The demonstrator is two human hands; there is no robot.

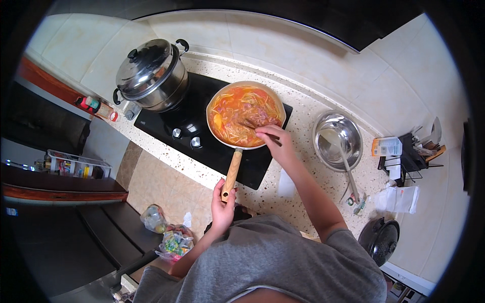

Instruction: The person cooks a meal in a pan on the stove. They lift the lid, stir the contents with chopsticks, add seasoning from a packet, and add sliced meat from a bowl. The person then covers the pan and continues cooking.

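Note:
A light-coloured pan (208,113) with a wooden handle (232,170) sits on the right part of the black glass cooktop (166,127). Red-orange soup with pale strips, meat pieces and something yellow (235,110) fills it. My left hand (223,206) is closed around the end of the wooden handle. Over the pan's lower right rim, my right hand (278,146) grips dark chopsticks (271,138), whose tips are down in the soup beside a clump of meat (261,113).
A lidded steel pot (151,79) stands on the cooktop's left. Right of the pan is a steel bowl (318,151) with a ladle (346,163) in it. Farther right are a black utensil rack (411,155) and a black lidded pot (382,242). Plastic bags (174,242) lie on the floor.

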